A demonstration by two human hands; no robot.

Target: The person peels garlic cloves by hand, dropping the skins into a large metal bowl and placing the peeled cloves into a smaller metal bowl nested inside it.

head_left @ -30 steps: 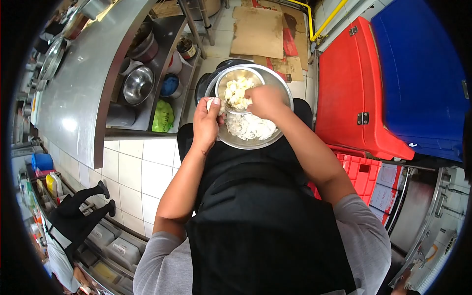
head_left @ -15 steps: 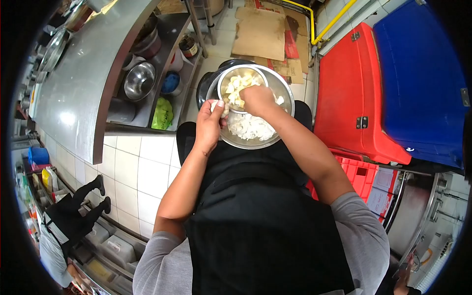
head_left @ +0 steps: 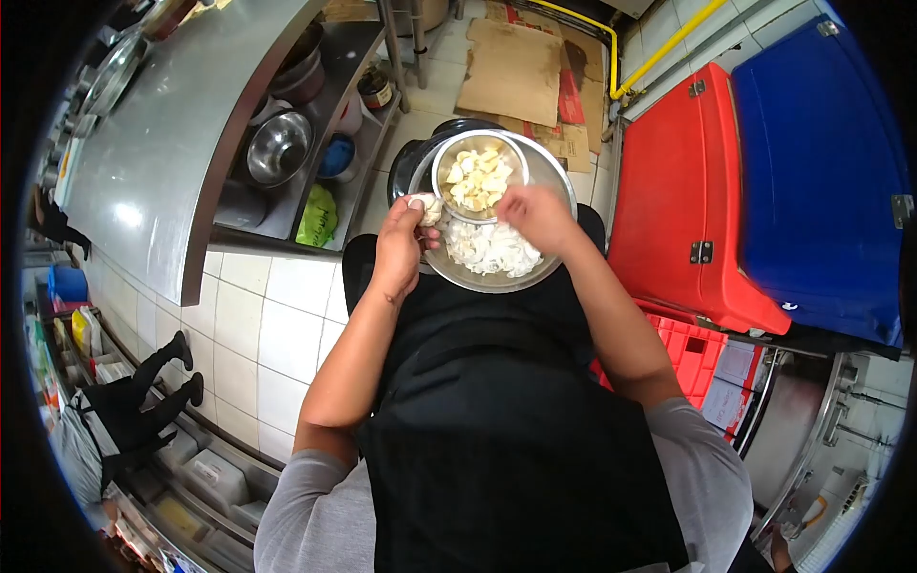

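My left hand (head_left: 401,246) is closed round a whitish garlic bulb (head_left: 427,208), held at the left edge of the bowls. A small metal bowl (head_left: 522,168) of peeled garlic cloves (head_left: 478,179) sits inside the far part of a larger metal bowl (head_left: 559,177) at my lap. White garlic skins (head_left: 492,250) cover the near part of the large bowl. Over its right side is my right hand (head_left: 540,220), fingers curled and blurred by motion, close to the small bowl's near rim. Whether it holds anything I cannot tell.
On my left stands a steel counter (head_left: 143,181) with shelves holding a metal bowl (head_left: 279,148) and a green bag (head_left: 317,218). Red (head_left: 669,181) and blue (head_left: 812,181) lidded bins stand on the right. Cardboard (head_left: 511,72) lies ahead. A person (head_left: 115,420) works at far left.
My right hand has come out of the small bowl of cloves, moving back toward me and slightly right. The left hand stays in place with the garlic bulb.
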